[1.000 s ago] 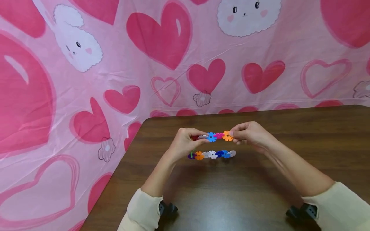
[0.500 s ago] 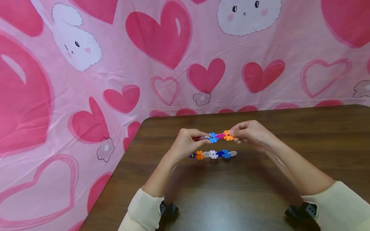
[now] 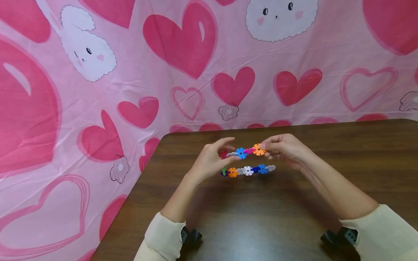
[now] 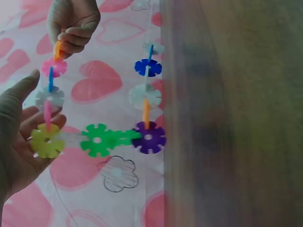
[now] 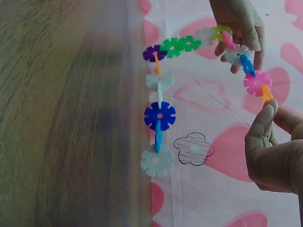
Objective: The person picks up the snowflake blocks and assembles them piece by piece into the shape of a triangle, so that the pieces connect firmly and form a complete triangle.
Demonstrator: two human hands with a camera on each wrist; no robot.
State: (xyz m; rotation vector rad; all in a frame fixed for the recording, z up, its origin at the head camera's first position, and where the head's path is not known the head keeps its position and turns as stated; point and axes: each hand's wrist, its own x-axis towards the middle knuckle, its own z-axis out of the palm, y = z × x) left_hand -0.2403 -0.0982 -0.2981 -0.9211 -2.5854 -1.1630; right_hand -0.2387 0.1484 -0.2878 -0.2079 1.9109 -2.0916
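Note:
A bent chain of slotted plastic flower discs (image 3: 248, 170) hangs in the air above the table, its two arms joined by a crosspiece with green discs (image 5: 172, 48). My right hand (image 3: 286, 151) pinches the orange disc (image 3: 259, 149) at one end between thumb and fingers. My left hand (image 3: 208, 160) is around the bend, thumb and index finger spread apart. In the left wrist view its fingers lie behind the yellow disc (image 4: 46, 141), thumb off to the side; whether they touch it I cannot tell. A whitish disc (image 5: 157, 161) forms the free end.
Below the hands spreads a brown wooden table (image 3: 261, 221). Behind and left of it hangs a pink cloth (image 3: 137, 65) with hearts and rabbit faces. Dark wrist devices (image 3: 191, 235) sit at both cream sleeves (image 3: 163, 232).
My left index finger has lifted away from the thumb, loosening the pinch. The chain's nearer arm has swung right and slightly up. My right hand has risen a little, still pinching the orange disc.

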